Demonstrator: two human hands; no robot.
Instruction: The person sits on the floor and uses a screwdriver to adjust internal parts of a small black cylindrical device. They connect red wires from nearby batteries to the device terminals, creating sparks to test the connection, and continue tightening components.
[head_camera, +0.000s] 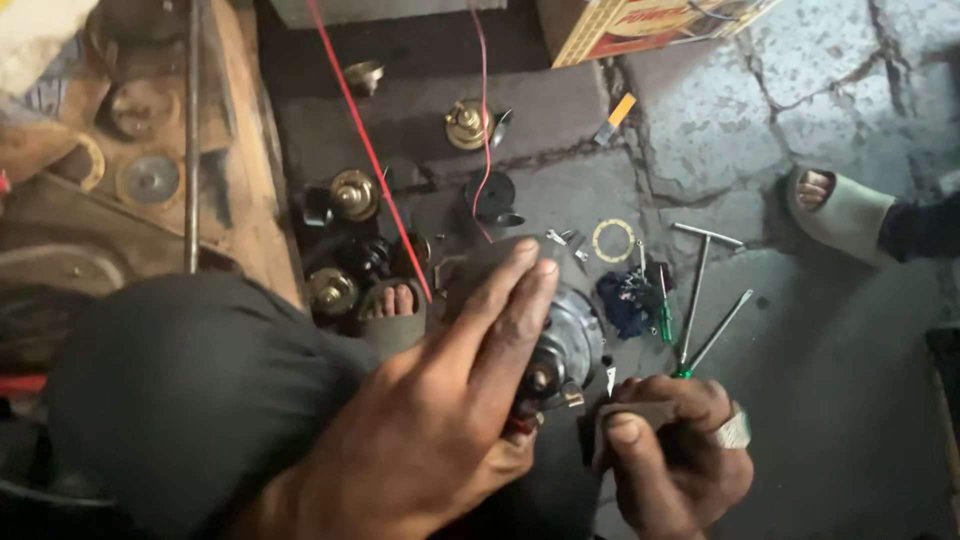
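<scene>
Left hand (440, 400): nearest the camera, low centre of the frame; fingers stretched flat, grip open, palm laid over the round metal motor part (560, 345).
Right hand (675, 450): lower right of centre; grip closed around a small dark flat piece (630, 412), thumb on top, a ring on one finger.
Motor part: centre of the frame, on the stone floor (830, 360), its silver rim showing past the left fingertips.
Right edge of the part: a blue rag (625, 300), a green-handled screwdriver (664, 315) and two T-handle wrenches (700, 290) lie just beside it.
Upper edge: a yellow gasket ring (613, 240) and small metal bits, near but apart.
Left edge: brass-topped round parts (350, 195) crowd between a sandalled foot (392, 305) and a wooden plank (245, 150).
Red wire (365, 140): runs from the top of the frame down to the part.
Open room: bare floor at lower right, bounded by another sandalled foot (835, 205) at the right edge.
</scene>
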